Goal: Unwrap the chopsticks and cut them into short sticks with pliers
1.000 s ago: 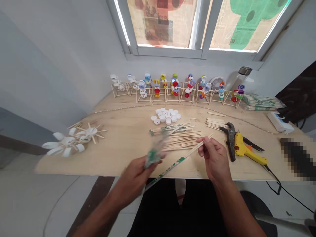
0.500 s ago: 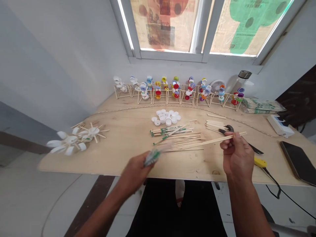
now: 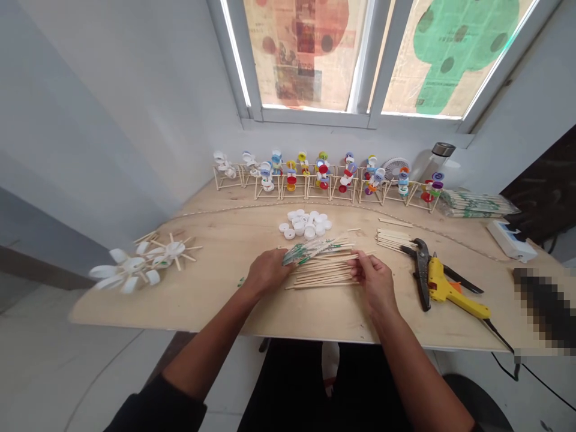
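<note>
Bare wooden chopsticks [image 3: 321,278] lie in a loose row at the middle of the wooden table. My left hand [image 3: 270,271], at their left, is closed on crumpled green-and-white chopstick wrappers [image 3: 291,254]. Some chopsticks in their wrappers [image 3: 330,244] lie just behind the bare ones, partly behind the wrappers in my hand. At the row's right end my right hand [image 3: 375,281] pinches the ends of chopsticks; how many it holds is hidden by the fingers.
White bottle caps [image 3: 308,225] are heaped behind. Cutting pliers [image 3: 422,273] and a yellow glue gun [image 3: 454,291] lie at the right, near short sticks [image 3: 393,238]. Small stick-and-cap wheel models [image 3: 321,177] line the back. White paddle wheels [image 3: 130,267] sit at left.
My right hand has come left and down with the chopsticks to the row. My left hand has moved forward with the wrappers to the pile. The view has shifted slightly.
</note>
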Motion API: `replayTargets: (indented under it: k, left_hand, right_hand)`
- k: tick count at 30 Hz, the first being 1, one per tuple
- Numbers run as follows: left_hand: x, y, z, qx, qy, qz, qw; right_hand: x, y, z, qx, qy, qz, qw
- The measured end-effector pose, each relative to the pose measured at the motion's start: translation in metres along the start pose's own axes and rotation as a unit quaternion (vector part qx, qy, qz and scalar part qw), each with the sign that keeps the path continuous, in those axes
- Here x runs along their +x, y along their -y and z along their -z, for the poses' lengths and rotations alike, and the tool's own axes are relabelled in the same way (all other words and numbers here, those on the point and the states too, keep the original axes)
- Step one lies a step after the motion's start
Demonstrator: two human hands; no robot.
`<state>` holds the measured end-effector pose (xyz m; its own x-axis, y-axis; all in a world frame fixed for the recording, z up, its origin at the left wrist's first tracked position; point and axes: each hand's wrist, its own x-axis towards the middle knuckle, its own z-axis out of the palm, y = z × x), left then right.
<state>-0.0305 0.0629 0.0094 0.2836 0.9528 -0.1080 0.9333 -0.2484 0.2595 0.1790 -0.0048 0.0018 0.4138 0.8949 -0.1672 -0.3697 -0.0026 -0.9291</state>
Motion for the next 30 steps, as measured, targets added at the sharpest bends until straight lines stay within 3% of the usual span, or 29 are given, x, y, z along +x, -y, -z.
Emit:
replayTargets:
  k: [11, 15, 18, 23, 30]
  left_hand:
    - [0.007, 0.02, 0.003, -0.078, 0.012, -0.039, 0.996]
    - [-0.004, 0.024, 0.011, -0.168, 0.0, -0.041, 0.985]
    - [-0.025, 0.02, 0.015, -0.248, 0.011, -0.044, 0.968]
    - [-0.065, -0.001, 0.012, -0.377, 0.097, -0.067, 0.919]
    - [-0.107, -0.026, -0.002, -0.49, 0.199, -0.001, 0.848]
  right_hand:
    - [0.003, 0.0, 0.01, -0.021, 0.01, -0.053, 0.998]
    - [-0.003, 0.007, 0.012, -0.026, 0.023, -0.06, 0.998]
    - [-0.009, 0.012, 0.008, -0.046, 0.058, -0.044, 0.996]
    - [-0.018, 0.014, -0.002, -0.061, 0.091, 0.008, 0.994]
    - [-0.026, 0.013, -0.004, -0.043, 0.098, 0.024, 0.994]
